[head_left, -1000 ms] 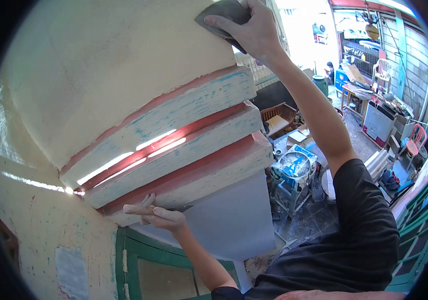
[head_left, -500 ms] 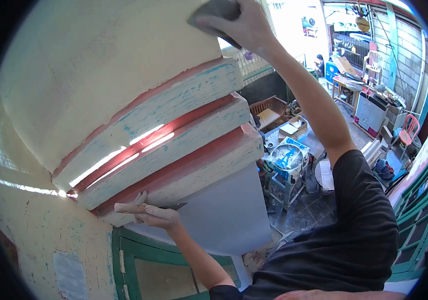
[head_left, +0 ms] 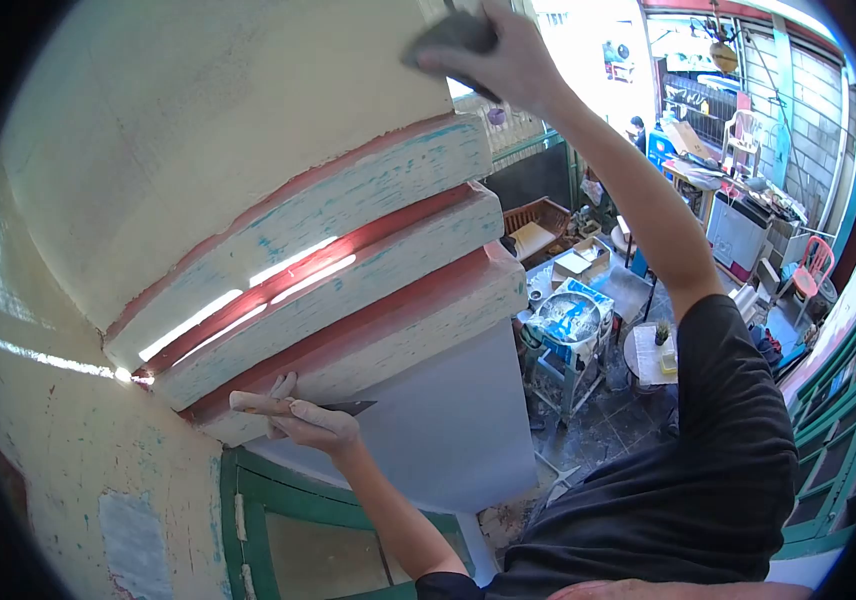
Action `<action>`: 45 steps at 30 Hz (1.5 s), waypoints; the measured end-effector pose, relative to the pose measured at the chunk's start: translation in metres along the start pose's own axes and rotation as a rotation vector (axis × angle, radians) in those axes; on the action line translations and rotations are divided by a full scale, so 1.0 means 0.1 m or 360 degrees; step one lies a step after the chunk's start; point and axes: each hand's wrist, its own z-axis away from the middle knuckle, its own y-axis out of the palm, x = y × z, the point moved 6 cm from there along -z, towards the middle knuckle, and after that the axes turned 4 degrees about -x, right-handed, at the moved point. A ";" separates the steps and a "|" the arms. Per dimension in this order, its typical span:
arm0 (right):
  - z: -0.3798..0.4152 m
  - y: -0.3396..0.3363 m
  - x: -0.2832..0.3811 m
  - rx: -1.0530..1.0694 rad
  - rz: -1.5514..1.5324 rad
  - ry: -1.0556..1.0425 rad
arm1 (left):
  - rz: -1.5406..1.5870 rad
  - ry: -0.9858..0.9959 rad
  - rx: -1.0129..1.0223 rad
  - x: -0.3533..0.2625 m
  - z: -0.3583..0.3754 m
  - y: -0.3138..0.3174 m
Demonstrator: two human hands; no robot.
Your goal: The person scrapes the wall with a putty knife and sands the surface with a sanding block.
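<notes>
At the lower left, under the stepped moulding [head_left: 348,290], the left hand [head_left: 303,420] is closed around a scraper [head_left: 348,407], its dusty fingers braced against the underside of the lowest ledge. At the upper right, the right hand [head_left: 503,50] grips a dark sanding pad [head_left: 453,35] pressed flat against the cream wall face [head_left: 198,120] above the top band. Judged step: abrading the wall surface. The next stroke calls for even pressure and a steady left-hand brace. The yard floor [head_left: 608,420] lies far below.

No text, label, brand, number or sign is legible anywhere here.
</notes>
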 end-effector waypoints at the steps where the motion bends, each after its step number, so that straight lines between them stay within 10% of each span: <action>1: 0.12 -0.04 -0.05 0.0001 0.0001 -0.0014 | 0.0086 -0.0044 -0.0015 0.01 0.01 0.01; 9: 0.03 -0.03 -0.04 0.0356 0.0035 0.0129 | 0.0054 0.0019 0.0015 -0.01 -0.03 0.04; 11: -0.17 -0.02 -0.04 -0.0156 0.0073 -0.0222 | 0.0036 -0.0104 -0.0053 -0.09 -0.04 0.02; 13: -0.48 -0.06 0.44 -0.0105 -0.1456 0.0474 | 0.0024 -0.0081 -0.0054 -0.05 -0.02 0.02; 14: -0.63 -0.17 0.28 -0.0150 -0.0201 0.0104 | 0.0008 -0.0068 -0.0084 -0.04 -0.01 0.03; 17: -0.50 -0.09 0.19 0.0104 -0.0586 0.0504 | -0.0028 -0.0066 -0.0001 -0.06 -0.03 0.03; 18: -0.41 0.02 0.05 -0.0317 -0.0336 -0.0334 | -0.0022 -0.0072 0.0002 -0.03 -0.03 0.03; 25: 0.00 -0.04 0.08 0.0323 -0.0033 0.0056 | 0.0087 -0.0086 -0.0039 -0.16 -0.07 -0.03; 31: -0.60 -0.02 0.16 -0.0101 -0.0466 0.0234 | 0.0043 0.0001 0.0021 0.02 -0.01 0.02; 33: -0.42 0.08 0.02 -0.0389 -0.0268 -0.0273 | 0.0094 -0.0033 0.0024 0.01 -0.01 -0.02; 39: 0.14 -0.02 0.01 0.0315 0.0004 0.0022 | -0.0019 -0.0028 0.0127 0.00 0.00 -0.04; 45: -0.57 0.02 0.10 -0.0154 -0.0292 0.0173 | 0.0120 -0.0109 0.0017 0.00 -0.01 0.00</action>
